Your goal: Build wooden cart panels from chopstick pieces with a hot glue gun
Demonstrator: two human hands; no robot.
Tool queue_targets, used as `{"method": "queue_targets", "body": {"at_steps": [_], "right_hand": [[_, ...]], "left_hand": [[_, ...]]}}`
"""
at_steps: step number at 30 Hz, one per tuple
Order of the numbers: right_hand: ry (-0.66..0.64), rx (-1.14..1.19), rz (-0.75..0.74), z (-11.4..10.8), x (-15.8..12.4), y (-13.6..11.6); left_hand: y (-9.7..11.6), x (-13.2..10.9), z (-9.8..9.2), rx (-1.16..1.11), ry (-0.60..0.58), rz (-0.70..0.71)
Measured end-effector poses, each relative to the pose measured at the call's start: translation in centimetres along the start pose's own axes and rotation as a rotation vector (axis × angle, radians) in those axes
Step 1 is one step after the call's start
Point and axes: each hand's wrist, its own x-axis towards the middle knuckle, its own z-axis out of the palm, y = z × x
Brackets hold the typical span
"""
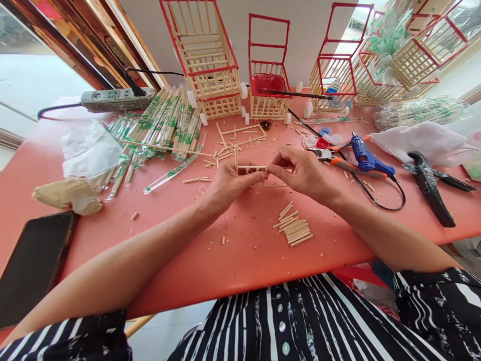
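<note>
Evidently the only lettering about is the green print on the clear wrappers of the bundled sticks, and it is too small to read. Similar green marks show on the clear plastic over the carts at far right.

Between the person's hands, above the middle of the desk, is a small stick frame. Its long axis runs left to right across the person's front, while a short piece at its left end points away toward the little carts. Whether the frame touches the desk cannot be told.

The left hand has its grip closed around the left end; the right hand pinches near the other end, thumb against fingers. Just nearer the person lie cut sticks, mostly side by side, slanting slightly. A blue glue gun rests beyond the right hand.
</note>
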Motion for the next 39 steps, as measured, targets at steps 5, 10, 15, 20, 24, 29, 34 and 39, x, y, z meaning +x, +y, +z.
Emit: {"method": "queue_targets", "body": {"at_steps": [5, 10, 15, 20, 24, 29, 34, 39], "right_hand": [[0.009, -0.007, -0.010, 0.1, 0.0, 0.1], [0.007, -0.009, -0.015, 0.3, 0.1, 0.2], [0.021, -0.039, -0.025, 0.4, 0.2, 0.5], [0.013, -0.054, 0.011, 0.5, 0.2, 0.4], [0.019, -0.032, -0.004, 0.5, 0.3, 0.6], [0.004, 0.037, -0.005, 0.2, 0.5, 0.8], [-0.031, 0.010, 0.033, -0.3, 0.7, 0.6], [-0.050, -0.005, 0.109, -1.0, 0.8, 0.3]], "left_hand": [[-0.2, 0.0, -0.1, -0.001, -0.009, 0.016], [-0.1, 0.0, -0.1, -0.007, 0.003, -0.006], [0.1, -0.1, 0.1, -0.026, 0.003, -0.012], [0.0, -0.1, 0.0, -0.015, 0.011, -0.001], [0.0, -0.2, 0.0, -0.021, 0.010, 0.001], [0.1, -0.1, -0.2, -0.026, 0.018, -0.024], [0.0, 0.2, -0.3, -0.081, -0.016, -0.045], [-0.2, 0.2, -0.4, -0.160, -0.019, -0.061]]}}
